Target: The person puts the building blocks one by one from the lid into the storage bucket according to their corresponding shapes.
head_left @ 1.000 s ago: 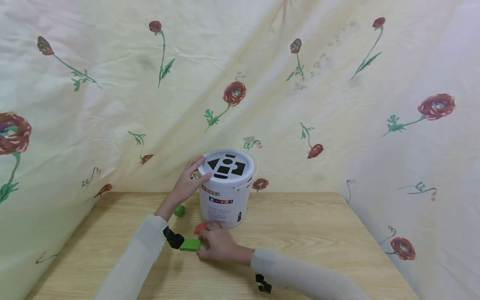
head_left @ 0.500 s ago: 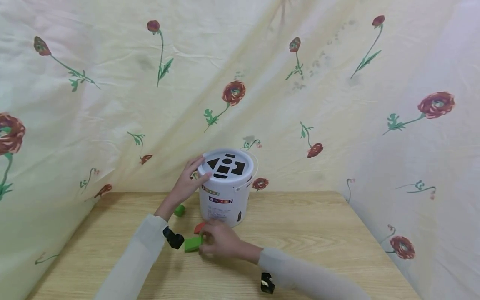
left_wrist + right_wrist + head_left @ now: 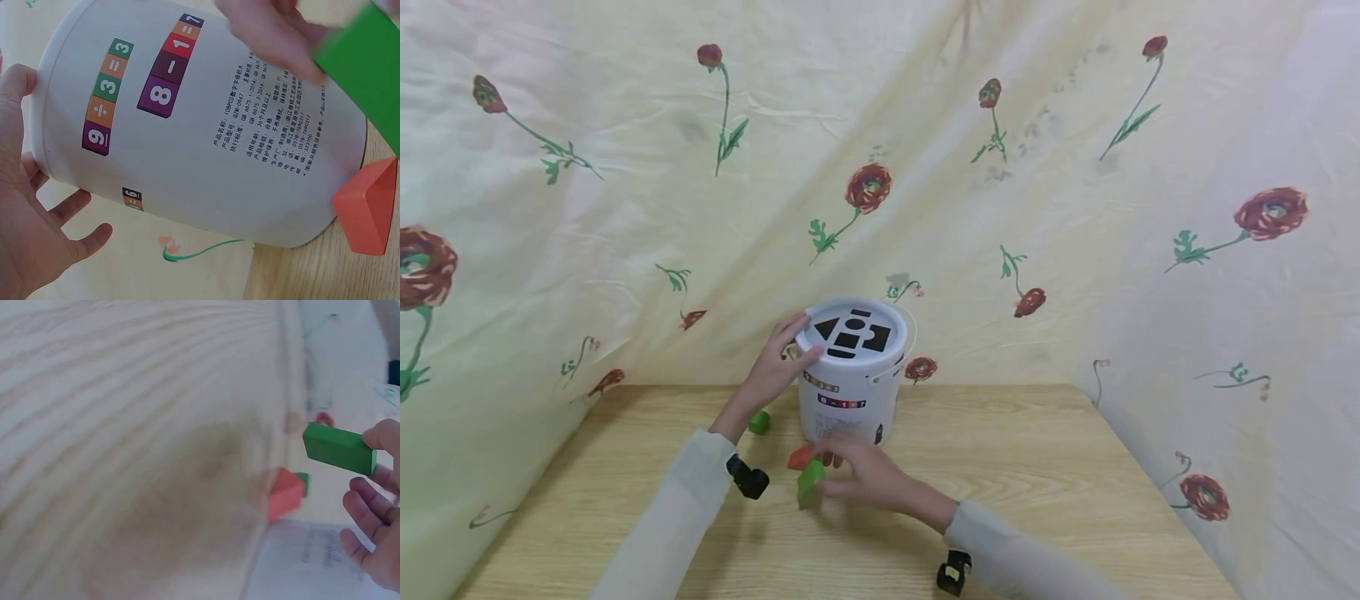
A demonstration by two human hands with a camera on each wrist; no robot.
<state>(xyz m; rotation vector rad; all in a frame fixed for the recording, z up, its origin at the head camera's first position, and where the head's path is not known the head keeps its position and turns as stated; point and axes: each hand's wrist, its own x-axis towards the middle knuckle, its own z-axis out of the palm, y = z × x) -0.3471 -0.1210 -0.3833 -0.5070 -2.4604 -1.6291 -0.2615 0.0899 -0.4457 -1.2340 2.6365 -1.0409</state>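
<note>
A white bucket (image 3: pixel 846 387) stands upright, its lid (image 3: pixel 872 358) pierced with dark shaped holes. My left hand (image 3: pixel 771 364) steadies it at the left of the lid's rim; in the left wrist view its fingers are spread against the edge. My right hand (image 3: pixel 868 477), in front of the bucket, pinches a green rectangular block (image 3: pixel 810 482) between thumb and forefinger. The right wrist view shows this block (image 3: pixel 337 448) tilted, the other fingers loosely bent below it. A red block (image 3: pixel 365 209) with slanted sides lies on the table by the bucket's base, just behind the green one.
A small green block (image 3: pixel 759 422) lies left of the bucket, near my left forearm. The bucket's thin wire handle (image 3: pixel 913 329) hangs at its right side. The wooden table (image 3: pixel 1015 467) meets a flowered cloth (image 3: pixel 940 208) at the back and sides.
My right hand has tipped the green block from lying flat to standing on end and shifted it slightly right. My left hand stays on the bucket; the red block has not moved.
</note>
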